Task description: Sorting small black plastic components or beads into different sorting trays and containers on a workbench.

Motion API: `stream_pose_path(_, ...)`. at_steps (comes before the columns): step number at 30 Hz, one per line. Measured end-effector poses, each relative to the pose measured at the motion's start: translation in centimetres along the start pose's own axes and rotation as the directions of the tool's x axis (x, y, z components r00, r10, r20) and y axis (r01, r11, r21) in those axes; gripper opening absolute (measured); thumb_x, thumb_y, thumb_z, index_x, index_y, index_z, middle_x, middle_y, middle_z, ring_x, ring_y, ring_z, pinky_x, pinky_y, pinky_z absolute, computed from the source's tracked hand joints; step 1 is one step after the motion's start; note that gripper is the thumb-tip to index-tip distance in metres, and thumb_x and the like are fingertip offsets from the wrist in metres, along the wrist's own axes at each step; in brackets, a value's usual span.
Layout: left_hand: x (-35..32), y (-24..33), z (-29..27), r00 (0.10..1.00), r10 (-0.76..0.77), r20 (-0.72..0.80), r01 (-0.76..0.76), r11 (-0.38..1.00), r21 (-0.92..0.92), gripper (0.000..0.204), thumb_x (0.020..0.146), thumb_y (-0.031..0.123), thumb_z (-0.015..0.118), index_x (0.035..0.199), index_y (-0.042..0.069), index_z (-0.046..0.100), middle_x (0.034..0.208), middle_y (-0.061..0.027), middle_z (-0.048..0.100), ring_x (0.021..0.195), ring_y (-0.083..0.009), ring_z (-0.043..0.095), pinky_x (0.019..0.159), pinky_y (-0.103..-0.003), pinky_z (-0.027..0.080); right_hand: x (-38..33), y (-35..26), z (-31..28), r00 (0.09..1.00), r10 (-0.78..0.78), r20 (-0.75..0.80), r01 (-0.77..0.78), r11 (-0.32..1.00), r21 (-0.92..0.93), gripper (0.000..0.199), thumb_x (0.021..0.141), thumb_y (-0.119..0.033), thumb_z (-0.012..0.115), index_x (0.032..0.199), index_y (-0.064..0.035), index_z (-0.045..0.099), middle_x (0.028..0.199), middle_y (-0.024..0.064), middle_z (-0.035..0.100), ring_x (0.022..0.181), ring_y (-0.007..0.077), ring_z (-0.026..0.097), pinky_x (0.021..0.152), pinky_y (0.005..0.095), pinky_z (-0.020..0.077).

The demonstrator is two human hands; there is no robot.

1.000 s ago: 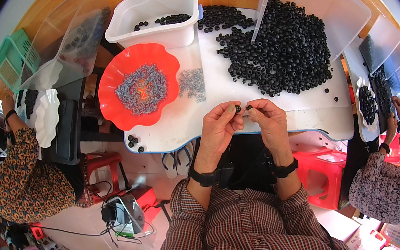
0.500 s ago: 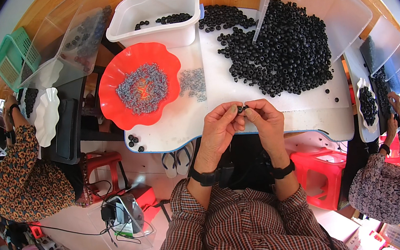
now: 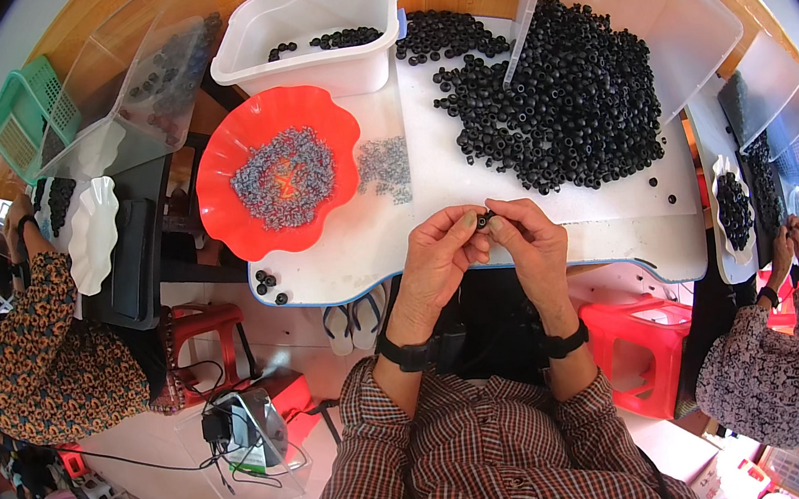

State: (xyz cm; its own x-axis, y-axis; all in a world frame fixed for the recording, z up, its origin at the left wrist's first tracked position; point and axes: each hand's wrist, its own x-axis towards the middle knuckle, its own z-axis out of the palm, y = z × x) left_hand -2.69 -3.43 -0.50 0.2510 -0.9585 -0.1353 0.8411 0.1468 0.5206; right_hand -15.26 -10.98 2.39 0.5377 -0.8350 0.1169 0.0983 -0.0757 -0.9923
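Over the table's front edge, my left hand point(image 3: 442, 250) pinches a small round black part with a hole point(image 3: 484, 221) between thumb and fingers. Against its other side press the thumb and forefinger of my right hand point(image 3: 531, 237); whether they hold a second tiny piece is hidden. Beyond my hands spreads a big heap of the same black parts point(image 3: 566, 96). To the left, a red wavy-rimmed bowl point(image 3: 220, 187) holds many small clear-grey pieces point(image 3: 281, 176), and more of these pieces point(image 3: 384, 169) lie beside it. A few black parts point(image 3: 266, 281) sit at the table's front left.
A white tub point(image 3: 315, 71) with some black parts stands at the back. A clear plastic bin point(image 3: 640, 6) lies tipped behind the heap. Co-workers sit at tables left point(image 3: 49, 346) and right point(image 3: 769, 372). A red stool point(image 3: 639, 344) stands right of me.
My right fingers have shifted slightly on the black part; my left hand stays in place. The right co-worker's hands have moved a little nearer to their body.
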Motion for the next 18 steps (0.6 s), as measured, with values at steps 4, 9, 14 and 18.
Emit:
stream_pose_path(4,-0.01,0.03,0.00,1.000,0.002,0.008,-0.002,1.000,-0.008,0.022,0.098,0.013,0.056,0.112,-0.004,0.063,0.088,-0.0083,0.068,0.071,-0.0113,0.063,0.063,-0.025,0.054,0.03,-0.26,0.02,0.998,-0.047,0.033,0.048,0.999,-0.024,0.023,0.091,0.002,0.061,0.113,0.0005,0.068,0.099,0.0059,0.063,0.088,0.0106,0.062,0.078,0.0225,0.0512)
stream_pose_path(9,-0.04,0.02,0.18,1.000,0.002,-0.016,-0.002,1.000,-0.011,0.022,0.098,0.013,0.057,0.111,-0.003,0.064,0.086,-0.0077,0.068,0.070,-0.0114,0.063,0.062,-0.024,0.054,-0.06,-0.12,0.03,1.000,-0.011,0.018,0.010,1.000,0.002,0.019,0.092,0.002,0.061,0.109,0.0017,0.067,0.099,0.0064,0.063,0.088,0.0117,0.064,0.079,0.0239,0.0525)
stream_pose_path(14,-0.05,-0.04,0.05,1.000,0.010,-0.020,-0.011,1.000,-0.022,0.022,0.098,0.013,0.057,0.111,-0.003,0.064,0.083,-0.0068,0.067,0.068,-0.0114,0.062,0.062,-0.024,0.053,-0.10,-0.03,0.09,0.999,0.039,0.002,-0.039,0.998,0.046,0.014,0.091,0.002,0.062,0.104,0.0029,0.066,0.100,0.0068,0.063,0.087,0.0127,0.065,0.079,0.0254,0.0536)
stream_pose_path(18,-0.40,-0.25,0.09,0.999,0.028,-0.035,-0.030,0.999,-0.045,0.021,0.098,0.013,0.057,0.111,-0.002,0.064,0.082,-0.0068,0.067,0.068,-0.0114,0.062,0.061,-0.023,0.053,-0.47,0.03,0.21,1.000,0.016,-0.005,-0.016,0.998,0.056,0.013,0.090,0.003,0.063,0.102,0.0023,0.067,0.100,0.0061,0.062,0.088,0.0122,0.064,0.079,0.0243,0.0523)
